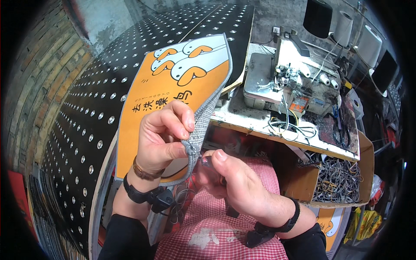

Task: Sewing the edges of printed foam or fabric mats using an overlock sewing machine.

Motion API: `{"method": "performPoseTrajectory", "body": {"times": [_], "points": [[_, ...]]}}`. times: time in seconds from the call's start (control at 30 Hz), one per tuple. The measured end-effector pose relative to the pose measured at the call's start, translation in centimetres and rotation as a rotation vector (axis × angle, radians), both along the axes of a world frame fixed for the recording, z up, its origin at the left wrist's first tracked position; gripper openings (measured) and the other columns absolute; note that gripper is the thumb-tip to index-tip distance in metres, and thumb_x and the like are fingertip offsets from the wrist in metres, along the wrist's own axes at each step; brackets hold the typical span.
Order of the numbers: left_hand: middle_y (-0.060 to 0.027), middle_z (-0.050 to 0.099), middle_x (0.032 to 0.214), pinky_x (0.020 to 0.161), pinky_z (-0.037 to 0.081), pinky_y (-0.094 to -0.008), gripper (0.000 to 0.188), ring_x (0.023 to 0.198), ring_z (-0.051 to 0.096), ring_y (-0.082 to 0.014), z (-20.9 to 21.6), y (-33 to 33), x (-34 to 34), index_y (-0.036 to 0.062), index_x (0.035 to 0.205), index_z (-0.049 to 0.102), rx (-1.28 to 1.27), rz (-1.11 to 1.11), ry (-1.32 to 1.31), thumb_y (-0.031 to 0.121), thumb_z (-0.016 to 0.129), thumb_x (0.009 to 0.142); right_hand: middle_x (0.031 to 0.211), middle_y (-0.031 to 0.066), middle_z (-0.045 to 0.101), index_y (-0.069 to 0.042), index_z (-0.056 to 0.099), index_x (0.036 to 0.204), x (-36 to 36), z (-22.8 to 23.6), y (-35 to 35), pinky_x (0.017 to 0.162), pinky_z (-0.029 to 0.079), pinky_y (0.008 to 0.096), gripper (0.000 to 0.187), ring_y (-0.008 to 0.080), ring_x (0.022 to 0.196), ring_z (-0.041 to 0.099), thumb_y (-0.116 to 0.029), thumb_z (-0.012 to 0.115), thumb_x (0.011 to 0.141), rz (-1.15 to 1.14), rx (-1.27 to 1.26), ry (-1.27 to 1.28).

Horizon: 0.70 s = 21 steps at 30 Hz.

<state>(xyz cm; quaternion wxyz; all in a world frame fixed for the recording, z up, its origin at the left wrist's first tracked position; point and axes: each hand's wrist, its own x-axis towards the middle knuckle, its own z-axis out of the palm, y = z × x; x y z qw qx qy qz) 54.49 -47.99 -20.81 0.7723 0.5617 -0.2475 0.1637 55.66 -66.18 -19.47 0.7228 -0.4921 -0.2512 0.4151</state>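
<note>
Two hands show in the head view, both yours, raised above your red checked apron (262, 182). Your left hand (167, 136) pinches the grey edging (191, 151) of the mat (167, 89) with thumb and bent fingers. The mat stands up in front of that hand, its orange face toward you, white ducks at the top; along its right side it curls, showing a grey woven back (209, 115). It overlaps the right edge of the black studded bench (106, 89) and reaches near the left corner of the machine bench (260, 125).

Your right hand (238, 180) is just beside the pinched edging, thumb extended, fingers curled around something small and dark (206, 161), too blurred to name. Black straps circle both your wrists, and a brown bracelet (146, 171) sits on the left one.

On the machine bench, a lit sewing machine (299, 89) stands toward the far edge, with loose cords (288, 125) lying near the front edge. White spools (368, 47) are mounted beyond the far right corner. Below the bench's front right corner, a cardboard box (367, 167) holds tangled scraps (338, 184).
</note>
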Motion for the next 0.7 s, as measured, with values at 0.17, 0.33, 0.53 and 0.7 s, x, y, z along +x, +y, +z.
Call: {"method": "performPoseTrajectory", "body": {"times": [0.17, 0.33, 0.53, 0.7], "points": [[-0.0058, 0.051, 0.09, 0.073, 0.042, -0.0206, 0.024, 0.085, 0.05, -0.0119, 0.1, 0.0, -0.1, 0.0045, 0.076, 0.058, -0.019, 0.0, 0.009, 0.009, 0.078, 0.062, 0.084, 0.0015, 0.046, -0.003, 0.038, 0.105, -0.5, -1.0, 0.2, 0.064, 0.032, 0.0215, 0.026, 0.0069, 0.07, 0.037, -0.025, 0.032, 0.093, -0.333, 0.162, -0.226], [-0.0057, 0.05, 0.091, 0.075, 0.041, -0.0206, 0.02, 0.087, 0.048, -0.0122, -0.5, 0.3, 0.4, 0.0064, 0.076, 0.058, -0.021, -0.011, -0.08, 0.011, 0.075, 0.067, 0.086, 0.012, 0.048, 0.001, 0.046, 0.094, -0.1, -1.1, 2.2, 0.067, 0.04, 0.0288, 0.02, 0.0198, 0.078, 0.049, -0.002, 0.058, 0.079, -0.569, 0.313, -0.681], [-0.0052, 0.048, 0.092, 0.077, 0.044, -0.0239, 0.014, 0.087, 0.048, -0.0137, -1.1, 0.3, 0.0, 0.0104, 0.073, 0.054, -0.149, -0.082, -0.125, 0.007, 0.068, 0.074, 0.08, 0.014, 0.049, 0.002, 0.05, 0.085, -0.4, -1.9, 3.3, 0.059, 0.04, 0.031, 0.018, 0.0245, 0.073, 0.05, -0.004, 0.063, 0.074, -0.592, 0.365, -0.786], [-0.0048, 0.049, 0.092, 0.082, 0.046, -0.0288, 0.016, 0.088, 0.051, -0.0166, -0.9, 0.1, 0.2, 0.012, 0.071, 0.052, -0.385, -0.126, -0.158, 0.001, 0.062, 0.075, 0.085, 0.012, 0.048, 0.002, 0.046, 0.094, -0.1, -2.8, 2.9, 0.062, 0.042, 0.0277, 0.023, 0.0185, 0.072, 0.05, -0.007, 0.061, 0.079, -0.49, 0.301, -0.743]]}}
